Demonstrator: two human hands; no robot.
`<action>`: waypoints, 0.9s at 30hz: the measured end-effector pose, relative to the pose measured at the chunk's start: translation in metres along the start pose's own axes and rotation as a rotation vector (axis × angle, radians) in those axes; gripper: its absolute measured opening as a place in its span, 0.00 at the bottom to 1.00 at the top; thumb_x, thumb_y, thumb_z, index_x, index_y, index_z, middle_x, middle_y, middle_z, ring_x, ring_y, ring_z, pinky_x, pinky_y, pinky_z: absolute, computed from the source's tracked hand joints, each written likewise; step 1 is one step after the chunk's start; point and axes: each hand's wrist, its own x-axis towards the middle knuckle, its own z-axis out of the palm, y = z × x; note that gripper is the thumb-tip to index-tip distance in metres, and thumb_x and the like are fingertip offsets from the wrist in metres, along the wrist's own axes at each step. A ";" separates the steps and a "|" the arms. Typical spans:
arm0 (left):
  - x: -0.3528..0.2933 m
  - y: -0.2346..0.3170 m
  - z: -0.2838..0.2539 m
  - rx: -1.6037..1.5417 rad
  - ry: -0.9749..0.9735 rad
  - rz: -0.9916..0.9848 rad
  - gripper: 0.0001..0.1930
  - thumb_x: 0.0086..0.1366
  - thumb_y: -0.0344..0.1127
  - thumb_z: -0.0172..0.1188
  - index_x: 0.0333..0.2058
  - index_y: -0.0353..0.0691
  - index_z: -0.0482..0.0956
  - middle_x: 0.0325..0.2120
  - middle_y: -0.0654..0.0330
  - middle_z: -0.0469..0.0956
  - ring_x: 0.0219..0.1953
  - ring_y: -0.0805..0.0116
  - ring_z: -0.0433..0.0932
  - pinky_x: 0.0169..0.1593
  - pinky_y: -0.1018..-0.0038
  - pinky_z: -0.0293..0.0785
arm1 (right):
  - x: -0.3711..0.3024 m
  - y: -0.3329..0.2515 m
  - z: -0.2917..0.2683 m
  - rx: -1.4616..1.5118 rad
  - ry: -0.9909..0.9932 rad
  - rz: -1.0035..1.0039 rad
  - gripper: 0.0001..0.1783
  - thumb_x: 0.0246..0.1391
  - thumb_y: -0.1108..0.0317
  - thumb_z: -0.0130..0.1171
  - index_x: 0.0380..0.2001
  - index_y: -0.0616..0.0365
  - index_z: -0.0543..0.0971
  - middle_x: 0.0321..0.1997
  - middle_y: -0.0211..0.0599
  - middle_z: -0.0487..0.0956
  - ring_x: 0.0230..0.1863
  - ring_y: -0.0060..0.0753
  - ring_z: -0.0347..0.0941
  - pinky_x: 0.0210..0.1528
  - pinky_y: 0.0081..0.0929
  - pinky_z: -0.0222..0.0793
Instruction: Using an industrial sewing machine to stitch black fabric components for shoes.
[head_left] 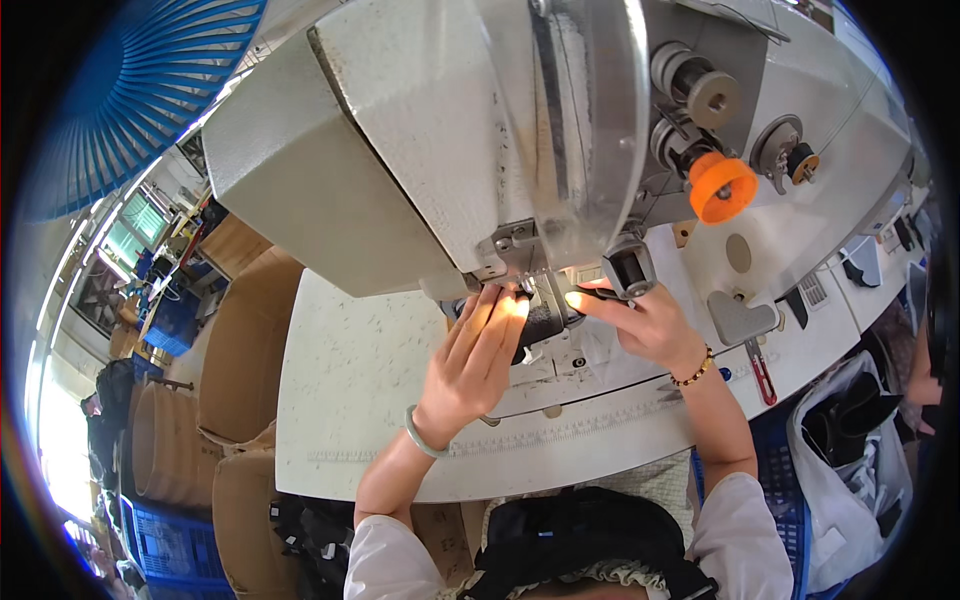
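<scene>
A large grey-white sewing machine [400,130] fills the upper middle, its needle area lit by a small lamp. Under its presser foot lies a black piece of material [543,322]; its exact kind is hard to make out. My left hand [470,365] comes at it from the left, fingers long and close together, pressing and holding the piece near the needle. On the other side, my right hand [650,325] pinches a thin dark end of the piece between thumb and forefinger. The fingers partly hide the material and the stitching spot.
The pale worktable [340,375] bears a ruler strip [560,432] along its front. Right of my hand lie a grey paddle-shaped part [740,318] and a red-handled tool [765,385]. Cardboard boxes [245,350] stand left; a white bag [835,500] of dark pieces sits at right.
</scene>
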 end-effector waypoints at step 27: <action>-0.002 -0.002 0.000 -0.066 -0.031 -0.037 0.13 0.48 0.19 0.55 0.36 0.30 0.77 0.37 0.55 0.75 0.43 0.58 0.77 0.46 0.68 0.77 | 0.000 -0.001 -0.001 0.020 0.010 -0.015 0.20 0.31 0.82 0.58 0.35 0.58 0.78 0.36 0.38 0.71 0.44 0.47 0.70 0.36 0.32 0.71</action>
